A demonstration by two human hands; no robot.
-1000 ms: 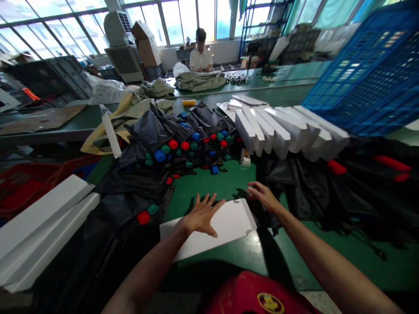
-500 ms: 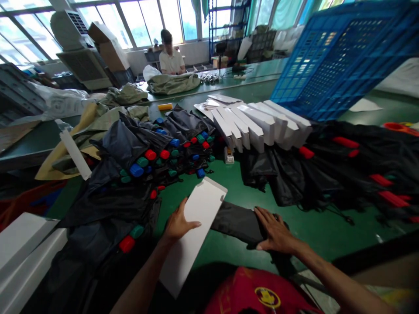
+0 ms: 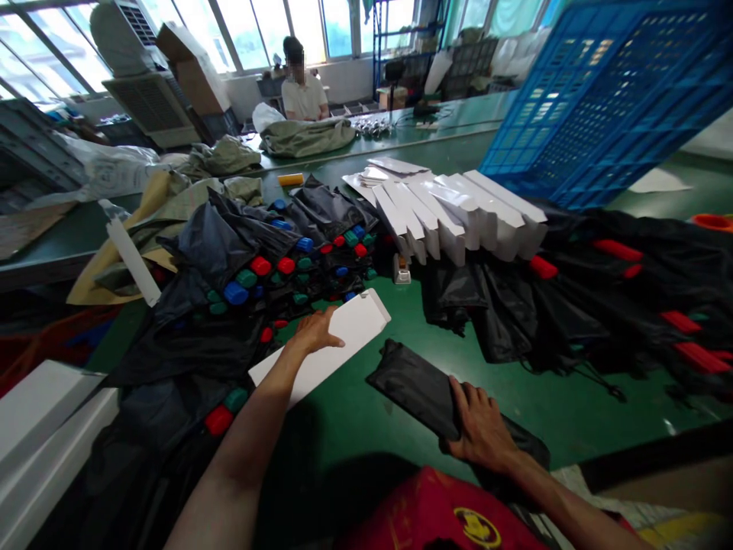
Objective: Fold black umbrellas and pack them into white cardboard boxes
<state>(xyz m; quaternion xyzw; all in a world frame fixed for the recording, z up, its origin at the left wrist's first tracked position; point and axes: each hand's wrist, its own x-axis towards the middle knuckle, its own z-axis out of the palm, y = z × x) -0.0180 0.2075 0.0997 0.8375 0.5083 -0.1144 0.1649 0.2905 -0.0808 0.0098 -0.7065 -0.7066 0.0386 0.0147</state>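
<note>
My left hand (image 3: 314, 332) is closed round a long white cardboard box (image 3: 352, 328), its thumb lying across the upper face. The box slants over the green table, its far end pointing away to the right. To the right of it, apart from the box, lies a slim black fabric pouch (image 3: 415, 386). My right hand (image 3: 481, 424) grips the near end of that pouch, with fingers over its top and the thumb along the near side. What the pouch contains is hidden.
Black pouches with red, blue and green caps (image 3: 286, 265) are heaped at left; more black bags (image 3: 515, 313) lie right. White boxes (image 3: 458, 214) stand in a row behind, before a tilted blue crate (image 3: 573, 114). A person (image 3: 303, 95) sits across the table.
The white box has swung flatter and moved away from the pouch, with my left hand still on it. My right hand has shifted slightly nearer to me with the pouch.
</note>
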